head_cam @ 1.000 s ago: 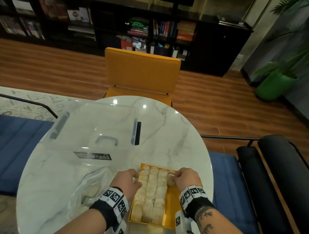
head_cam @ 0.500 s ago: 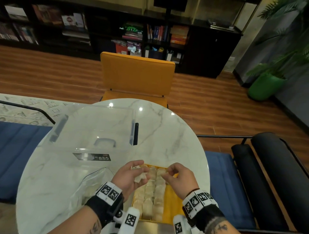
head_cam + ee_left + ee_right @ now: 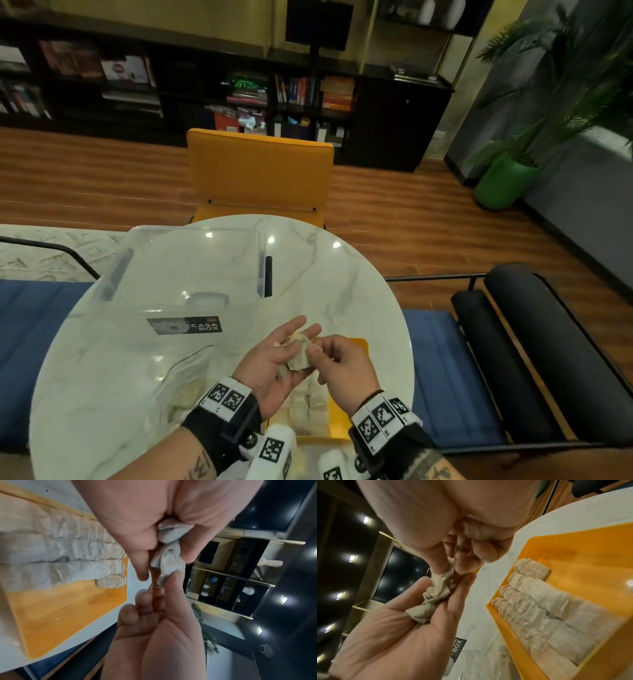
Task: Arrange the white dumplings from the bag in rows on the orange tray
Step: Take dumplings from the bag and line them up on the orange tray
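1. Hands are being lifted off the orange tray's (image 3: 358, 343) rows (image 3: 308, 407), unlike a second ago: left hand (image 3: 274, 363) is being held flat, palm up, dumpling (image 3: 296, 358) resting on it.
2. Right hand's (image 3: 342, 370) thumb and forefinger are being pinched onto that dumpling.
3. Tray's sitting just below, so the fourth row's probably being fed next.

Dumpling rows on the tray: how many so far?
4. Three long rows lie side by side along the tray's left; a fourth, one dumpling, starts at the far end. Near ends hidden.

Crumpled white dumpling (image 3: 169, 557) between left hand (image 3: 163, 507) and right hand (image 3: 163, 635), beside orange tray (image 3: 60, 608)
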The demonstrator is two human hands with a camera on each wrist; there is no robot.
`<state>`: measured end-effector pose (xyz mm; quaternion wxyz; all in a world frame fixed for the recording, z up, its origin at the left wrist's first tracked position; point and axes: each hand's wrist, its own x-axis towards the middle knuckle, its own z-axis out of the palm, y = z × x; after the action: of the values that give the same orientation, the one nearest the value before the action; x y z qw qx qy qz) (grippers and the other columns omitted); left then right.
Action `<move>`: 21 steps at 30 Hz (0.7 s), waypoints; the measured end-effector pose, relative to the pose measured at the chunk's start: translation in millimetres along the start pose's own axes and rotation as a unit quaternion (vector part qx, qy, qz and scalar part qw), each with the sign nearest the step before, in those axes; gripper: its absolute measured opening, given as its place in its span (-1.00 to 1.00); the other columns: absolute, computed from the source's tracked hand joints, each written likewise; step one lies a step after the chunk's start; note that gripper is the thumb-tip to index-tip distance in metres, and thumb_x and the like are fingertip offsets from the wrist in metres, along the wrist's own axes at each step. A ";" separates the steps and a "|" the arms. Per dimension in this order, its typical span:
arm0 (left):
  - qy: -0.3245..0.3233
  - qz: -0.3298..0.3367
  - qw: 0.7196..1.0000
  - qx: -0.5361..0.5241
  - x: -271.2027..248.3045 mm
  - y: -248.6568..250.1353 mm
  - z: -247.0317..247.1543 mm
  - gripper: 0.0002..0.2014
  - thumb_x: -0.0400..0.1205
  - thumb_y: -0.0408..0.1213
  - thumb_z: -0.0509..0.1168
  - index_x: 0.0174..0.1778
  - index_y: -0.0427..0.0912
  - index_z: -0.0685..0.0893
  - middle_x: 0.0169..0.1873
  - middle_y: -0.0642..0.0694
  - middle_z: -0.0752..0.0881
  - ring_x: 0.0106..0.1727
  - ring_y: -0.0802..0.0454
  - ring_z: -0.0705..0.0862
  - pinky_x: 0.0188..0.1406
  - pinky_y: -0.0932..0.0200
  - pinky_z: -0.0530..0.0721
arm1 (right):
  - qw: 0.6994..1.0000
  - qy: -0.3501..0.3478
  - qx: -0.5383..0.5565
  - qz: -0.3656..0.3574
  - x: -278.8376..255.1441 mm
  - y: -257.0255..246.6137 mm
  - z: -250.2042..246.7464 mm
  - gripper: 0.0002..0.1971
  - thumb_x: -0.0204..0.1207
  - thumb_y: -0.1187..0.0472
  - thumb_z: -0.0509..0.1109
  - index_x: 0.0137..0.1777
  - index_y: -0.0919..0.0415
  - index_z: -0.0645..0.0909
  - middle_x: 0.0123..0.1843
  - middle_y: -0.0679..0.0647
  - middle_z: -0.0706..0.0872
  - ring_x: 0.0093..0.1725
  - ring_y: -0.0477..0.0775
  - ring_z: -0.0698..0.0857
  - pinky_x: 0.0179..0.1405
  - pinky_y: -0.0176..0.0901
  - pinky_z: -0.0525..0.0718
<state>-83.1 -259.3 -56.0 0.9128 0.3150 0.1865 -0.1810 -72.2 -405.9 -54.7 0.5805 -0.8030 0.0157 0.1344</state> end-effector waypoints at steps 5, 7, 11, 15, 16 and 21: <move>0.013 0.008 0.999 0.048 -10.8 -0.6 -1.9 -0.68 0.69 -0.56 0.18 0.30 -0.24 0.65 0.09 -0.30 0.78 0.12 -0.20 0.77 0.13 -0.12 0.76 | 0.999 0.036 0.015 -0.012 -5.5 -6.9 -9.6 -0.94 0.53 0.19 0.53 -0.13 0.14 0.73 -0.34 -0.02 0.71 -0.44 -0.13 0.63 -0.36 -0.33 0.63; 0.021 0.012 0.997 0.068 -14.2 -1.1 -3.0 -0.74 0.67 -0.50 0.26 0.24 -0.24 0.67 0.00 -0.31 0.78 0.01 -0.19 0.78 0.05 -0.07 0.77 | 0.999 0.036 -0.012 -0.024 -4.1 -10.2 -14.7 -0.95 0.54 0.18 0.52 -0.15 0.06 0.75 -0.32 -0.03 0.75 -0.42 -0.15 0.65 -0.29 -0.28 0.67; 0.031 0.025 0.982 0.183 -17.4 -2.5 -3.9 -0.82 0.59 -0.42 0.41 0.11 -0.30 0.67 -0.24 -0.23 0.75 -0.27 -0.11 0.73 -0.31 0.16 0.79 | 0.995 0.010 -0.085 -0.060 0.6 -20.1 -24.6 -0.92 0.54 0.11 0.50 -0.17 -0.07 0.75 -0.23 -0.07 0.80 -0.21 -0.16 0.73 -0.07 -0.18 0.72; 0.037 0.061 0.940 0.332 -15.3 -5.2 -4.2 -0.94 0.56 -0.44 0.45 -0.11 -0.31 0.70 -0.43 -0.10 0.73 -0.39 -0.02 0.68 -0.41 0.19 0.68 | 0.987 -0.004 -0.132 -0.091 3.2 -34.7 -31.1 -0.87 0.55 0.13 0.51 -0.15 -0.18 0.73 -0.17 -0.09 0.81 -0.12 -0.21 0.73 -0.08 -0.35 0.66; 0.037 0.070 0.932 0.354 -14.8 -5.2 -3.4 -0.95 0.56 -0.45 0.46 -0.13 -0.30 0.71 -0.44 -0.09 0.73 -0.39 -0.02 0.68 -0.40 0.18 0.68 | 0.987 -0.002 -0.132 -0.096 3.5 -37.7 -32.4 -0.88 0.55 0.13 0.50 -0.13 -0.17 0.72 -0.16 -0.10 0.80 -0.12 -0.22 0.72 -0.09 -0.38 0.64; 0.058 0.089 0.927 0.359 -9.9 -6.8 -2.4 -0.89 0.53 -0.49 0.46 -0.07 -0.30 0.71 -0.38 -0.15 0.77 -0.37 -0.02 0.70 -0.30 0.10 0.70 | 0.983 -0.022 -0.152 -0.099 3.9 -45.2 -39.2 -0.78 0.55 0.01 0.49 0.17 -0.16 0.68 -0.06 -0.15 0.76 -0.23 -0.23 0.66 -0.19 -0.49 0.59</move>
<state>-95.3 -260.7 -56.7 0.7385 0.6471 0.1327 -0.1352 -52.5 -427.4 -2.3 0.4625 -0.8763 -0.0971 0.0943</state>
